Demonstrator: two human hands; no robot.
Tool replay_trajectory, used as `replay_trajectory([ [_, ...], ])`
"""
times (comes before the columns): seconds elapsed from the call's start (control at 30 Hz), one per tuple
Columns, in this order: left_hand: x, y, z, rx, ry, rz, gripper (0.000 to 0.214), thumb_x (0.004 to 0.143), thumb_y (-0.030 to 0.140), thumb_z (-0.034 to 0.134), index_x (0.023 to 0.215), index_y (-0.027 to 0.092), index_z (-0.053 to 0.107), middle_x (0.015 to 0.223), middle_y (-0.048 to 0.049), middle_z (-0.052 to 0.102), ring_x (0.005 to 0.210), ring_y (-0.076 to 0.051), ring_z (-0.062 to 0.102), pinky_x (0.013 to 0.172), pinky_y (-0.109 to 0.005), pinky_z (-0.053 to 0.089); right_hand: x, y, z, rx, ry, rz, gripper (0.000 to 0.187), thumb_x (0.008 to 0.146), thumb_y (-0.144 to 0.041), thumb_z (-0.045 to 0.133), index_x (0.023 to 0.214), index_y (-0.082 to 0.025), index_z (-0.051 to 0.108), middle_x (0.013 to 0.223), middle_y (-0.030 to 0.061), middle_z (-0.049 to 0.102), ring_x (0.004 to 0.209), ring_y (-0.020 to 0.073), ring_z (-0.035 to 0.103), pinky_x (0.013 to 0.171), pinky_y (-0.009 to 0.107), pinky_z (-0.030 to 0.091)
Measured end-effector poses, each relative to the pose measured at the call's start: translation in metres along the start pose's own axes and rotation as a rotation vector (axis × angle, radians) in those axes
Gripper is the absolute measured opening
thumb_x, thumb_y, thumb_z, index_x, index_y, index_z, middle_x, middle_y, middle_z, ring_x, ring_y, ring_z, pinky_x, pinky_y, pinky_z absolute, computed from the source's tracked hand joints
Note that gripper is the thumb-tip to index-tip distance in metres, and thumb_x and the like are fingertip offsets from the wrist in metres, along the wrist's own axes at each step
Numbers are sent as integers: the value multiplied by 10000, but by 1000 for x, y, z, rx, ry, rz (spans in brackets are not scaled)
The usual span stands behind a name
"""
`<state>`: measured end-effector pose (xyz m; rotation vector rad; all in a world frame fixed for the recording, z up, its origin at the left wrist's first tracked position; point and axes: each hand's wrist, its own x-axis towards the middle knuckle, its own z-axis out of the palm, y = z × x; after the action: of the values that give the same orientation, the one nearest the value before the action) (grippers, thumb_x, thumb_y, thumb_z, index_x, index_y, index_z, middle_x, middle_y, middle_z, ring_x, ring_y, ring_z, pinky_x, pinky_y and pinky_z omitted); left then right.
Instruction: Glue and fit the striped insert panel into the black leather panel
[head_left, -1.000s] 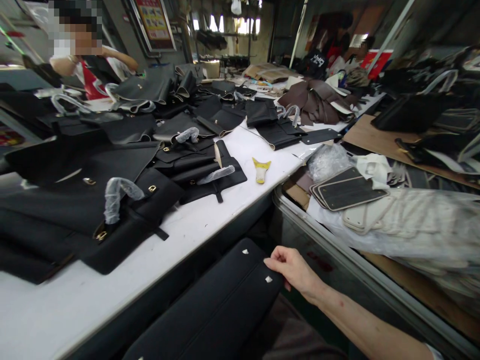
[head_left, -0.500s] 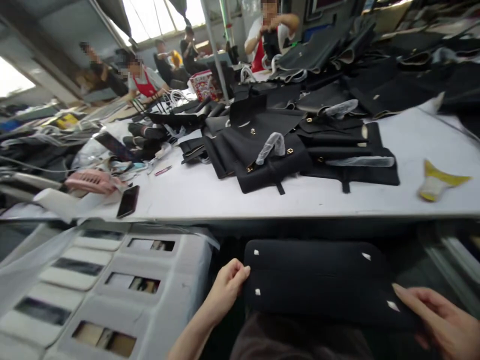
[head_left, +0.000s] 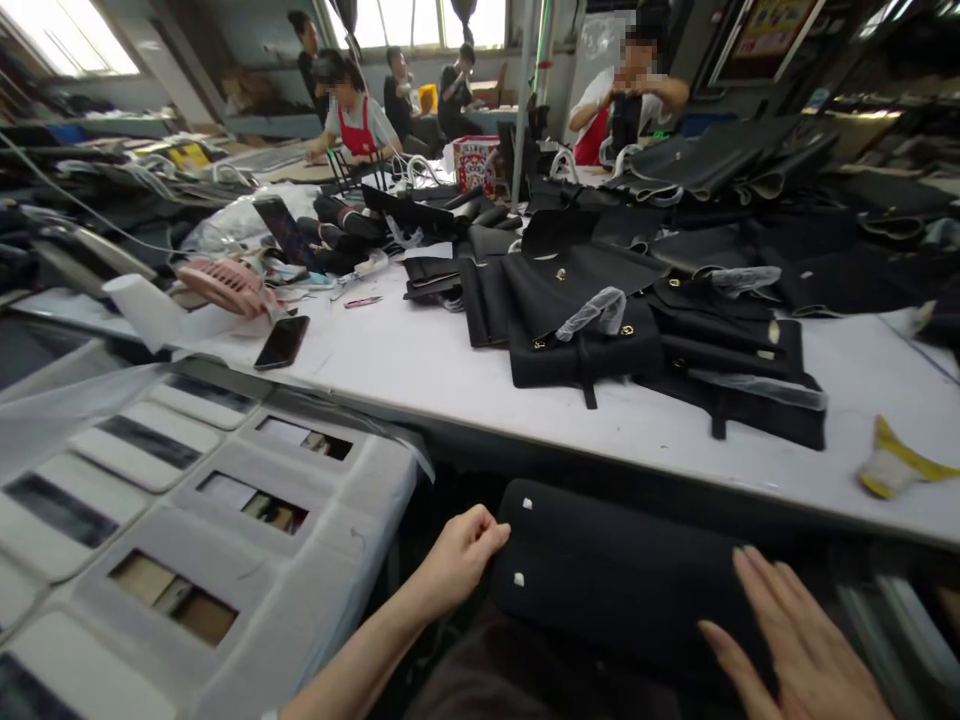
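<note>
A black flat panel [head_left: 615,560] with rounded corners rests low in front of me, over my lap. Two small white patches show near its left end. My left hand [head_left: 466,552] pinches the panel's left edge between thumb and fingers. Across the right end lies my right hand [head_left: 787,635], fingers stretched out and thumb apart, flat on the surface. The right corners of the panel are hidden beneath that hand.
A white table [head_left: 420,370] spans ahead, bearing black bag pieces [head_left: 585,330], a phone [head_left: 282,342], a pink fan [head_left: 225,287] and a yellow-edged scrap [head_left: 904,460]. Left of me stands a padded surface with light panels [head_left: 180,570]. Several people work beyond.
My right hand has gone from holding the panel's right edge to lying flat over its right end. The left hand keeps its pinch. The camera view has turned and tilted.
</note>
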<state>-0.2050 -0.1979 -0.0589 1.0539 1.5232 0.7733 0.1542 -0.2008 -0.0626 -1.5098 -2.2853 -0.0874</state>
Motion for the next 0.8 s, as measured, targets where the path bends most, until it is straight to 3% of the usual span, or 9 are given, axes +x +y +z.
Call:
replay_trajectory([
  [0.1,-2,-2,-2,18,26,28,360,867,484,532,701,170,474,623,46,411,608,-112,353,556,-265,258,23,-44,12,-140,-57,-221,749,938,-566,371,1517,-110,243,1524,148,359,1389,359,334,1053,523,351],
  [0.23,-5,-4,-4,45,58,66,354,894,472,517,706,173,484,639,41,455,632,-121,399,582,-271,286,34,-79,34,-204,-90,-322,817,916,-634,397,1514,-97,246,1530,143,353,1402,326,314,1060,475,326],
  [0.5,-7,-3,-2,145,139,124,328,939,426,478,715,187,475,630,46,490,612,-116,446,587,-266,309,44,-117,50,-150,-182,-252,859,916,-674,366,1525,-92,202,1576,163,235,1446,326,231,1137,484,245],
  [0.8,-7,-8,0,245,212,179,285,957,404,465,758,199,468,643,37,504,611,-126,458,598,-277,289,49,-127,52,-122,-255,-246,847,923,-693,264,1529,-103,200,1597,173,145,1471,334,153,1153,525,230],
])
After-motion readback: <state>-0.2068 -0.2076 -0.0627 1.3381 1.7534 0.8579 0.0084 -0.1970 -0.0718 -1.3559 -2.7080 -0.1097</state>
